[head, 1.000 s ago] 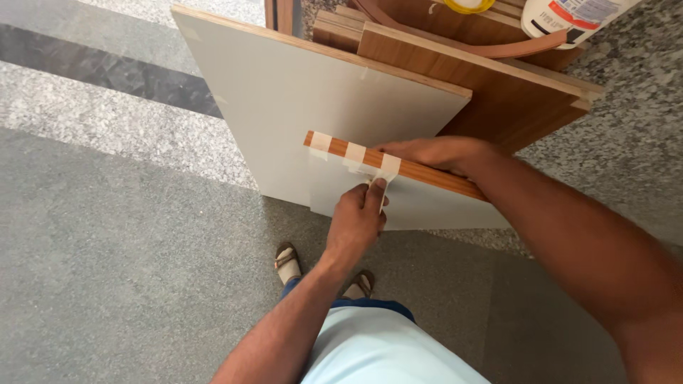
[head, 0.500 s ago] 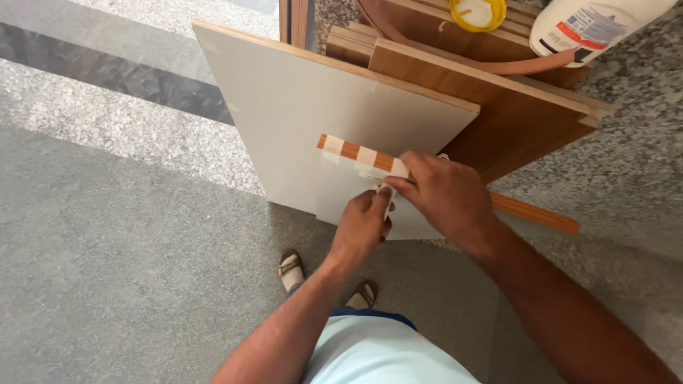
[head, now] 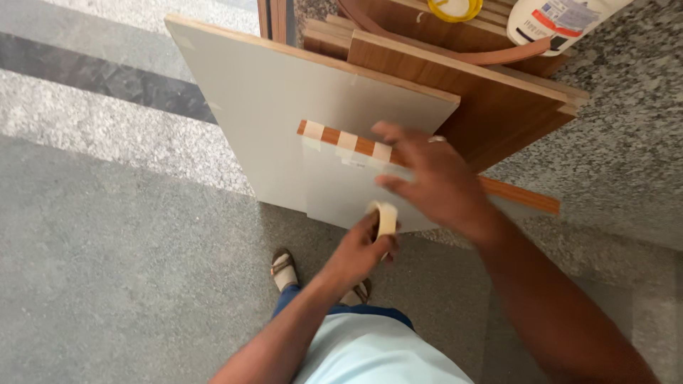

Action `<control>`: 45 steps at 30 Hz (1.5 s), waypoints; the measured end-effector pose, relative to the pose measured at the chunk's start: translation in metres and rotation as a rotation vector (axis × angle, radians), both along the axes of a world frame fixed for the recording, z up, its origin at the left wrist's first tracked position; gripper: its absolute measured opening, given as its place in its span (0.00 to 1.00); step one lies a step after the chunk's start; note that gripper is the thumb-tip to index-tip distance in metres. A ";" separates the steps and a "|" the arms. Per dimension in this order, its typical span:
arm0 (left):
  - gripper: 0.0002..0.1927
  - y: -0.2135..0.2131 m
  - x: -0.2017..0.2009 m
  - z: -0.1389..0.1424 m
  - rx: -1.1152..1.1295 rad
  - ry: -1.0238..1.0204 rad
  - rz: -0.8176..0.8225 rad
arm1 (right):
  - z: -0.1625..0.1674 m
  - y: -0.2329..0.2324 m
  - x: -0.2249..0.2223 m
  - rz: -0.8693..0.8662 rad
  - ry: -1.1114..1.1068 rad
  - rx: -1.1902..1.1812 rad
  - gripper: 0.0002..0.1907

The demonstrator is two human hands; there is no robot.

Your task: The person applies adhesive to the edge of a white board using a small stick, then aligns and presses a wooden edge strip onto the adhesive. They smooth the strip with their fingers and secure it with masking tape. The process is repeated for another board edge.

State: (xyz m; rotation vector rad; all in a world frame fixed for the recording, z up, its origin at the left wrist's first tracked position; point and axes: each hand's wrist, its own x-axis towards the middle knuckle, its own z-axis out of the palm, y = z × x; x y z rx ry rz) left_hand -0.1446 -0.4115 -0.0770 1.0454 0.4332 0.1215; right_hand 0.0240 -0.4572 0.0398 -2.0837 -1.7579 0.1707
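A pale grey board (head: 284,121) leans over the edge of a stone counter, with a narrow wood strip (head: 519,195) laid against it. Three pieces of cream masking tape (head: 347,141) hold the strip's left end to the board. My left hand (head: 359,249) grips a roll of masking tape (head: 385,218) just below the board's lower edge. My right hand (head: 434,178) hovers over the strip with its fingers spread, covering the strip's middle.
Brown wood panels (head: 498,99) are stacked on the counter behind the board. A curved wood strip (head: 455,51), a yellow ring (head: 455,10) and a white glue bottle (head: 562,18) lie on them. My sandalled foot (head: 283,270) stands on the grey stone floor.
My right hand has lifted off the strip and spread its fingers. My left hand has drawn the tape roll down and away from the board. A third tape piece now sits on the strip.
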 end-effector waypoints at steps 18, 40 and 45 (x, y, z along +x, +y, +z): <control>0.18 -0.018 0.025 0.052 0.141 0.057 0.240 | -0.005 -0.006 0.053 -0.352 1.065 -0.042 0.13; 0.29 -0.010 0.039 0.020 0.023 0.277 0.154 | -0.050 0.018 0.082 -0.241 0.772 -0.889 0.30; 0.30 -0.007 0.040 0.015 0.016 0.259 0.128 | -0.008 -0.009 0.056 -0.257 0.523 -0.485 0.32</control>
